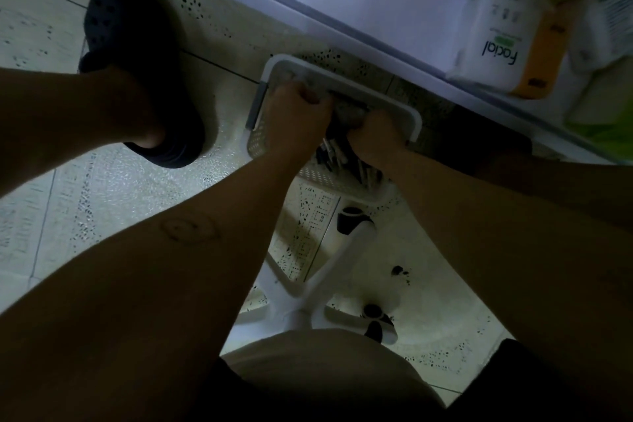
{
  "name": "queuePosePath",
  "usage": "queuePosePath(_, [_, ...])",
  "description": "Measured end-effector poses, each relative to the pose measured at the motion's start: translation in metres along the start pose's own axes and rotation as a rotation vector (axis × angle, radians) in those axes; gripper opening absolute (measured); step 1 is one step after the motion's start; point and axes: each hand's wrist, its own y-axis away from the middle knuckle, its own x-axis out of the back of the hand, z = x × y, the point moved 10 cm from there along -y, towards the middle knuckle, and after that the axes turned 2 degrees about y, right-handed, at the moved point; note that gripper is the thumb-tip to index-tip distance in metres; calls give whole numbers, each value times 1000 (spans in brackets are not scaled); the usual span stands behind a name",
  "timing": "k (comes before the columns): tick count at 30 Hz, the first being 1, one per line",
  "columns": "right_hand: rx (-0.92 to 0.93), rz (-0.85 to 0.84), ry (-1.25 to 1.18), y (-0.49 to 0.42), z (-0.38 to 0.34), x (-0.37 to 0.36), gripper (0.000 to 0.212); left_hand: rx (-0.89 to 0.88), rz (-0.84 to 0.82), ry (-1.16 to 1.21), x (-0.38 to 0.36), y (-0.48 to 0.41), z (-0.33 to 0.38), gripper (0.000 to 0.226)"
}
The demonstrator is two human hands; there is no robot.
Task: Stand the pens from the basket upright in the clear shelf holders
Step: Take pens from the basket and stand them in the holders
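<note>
basket (259,142) on floor (102,202), dark pens (342,155) inside | left hand (297,113), right hand (374,138): fingers curled, both gripping blurred grey bundle (347,111) between them

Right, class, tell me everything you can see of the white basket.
The basket is white perforated plastic, rectangular with rounded corners, a rim and a grey handle on one short side. It sits on the tiled floor beside the shelf, holding dark pens. The left hand and right hand, both curled, reach inside.
</note>
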Motion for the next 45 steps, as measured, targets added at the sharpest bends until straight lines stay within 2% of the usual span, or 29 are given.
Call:
queuePosePath(3, [-27,138,-59,8,7,12,33,51,-36,87,-1,-1,-8,24])
queuePosePath(7, [55,211,-157,18,-5,26,13,84,-185,91,-8,0,-3,15])
queuePosePath(9, [82,233,-239,22,-9,34,8,69,-234,101,-11,4,8,27])
queuePosePath(11, [105,237,-364,27,-12,42,22,45,-245,109,-7,6,20,37])
queuePosePath(14, [176,231,-415,45,-25,54,54,-6,-298,74,-2,14,37,31])
queuePosePath(15, [196,239,-424,51,-29,59,59,-11,-314,64,0,18,42,32])
queuePosePath(19, [232,286,-372,77,-40,81,46,-41,-269,137,20,36,62,29])
queuePosePath(23, [304,443,-383,118,-50,124,35,-34,-314,234,36,61,93,15])
queuePosePath(27, [354,572,-489,164,-56,165,42,-200,-308,277,65,87,142,10])
queuePosePath(30, [422,658,-537,197,-66,190,47,-286,-333,327,82,109,171,16])
queuePosePath(34, [494,726,-632,233,-73,214,38,-371,-309,378,108,133,204,19])
queuePosePath(45, [643,930,-717,330,-77,297,31,-711,-219,334,166,205,318,20])
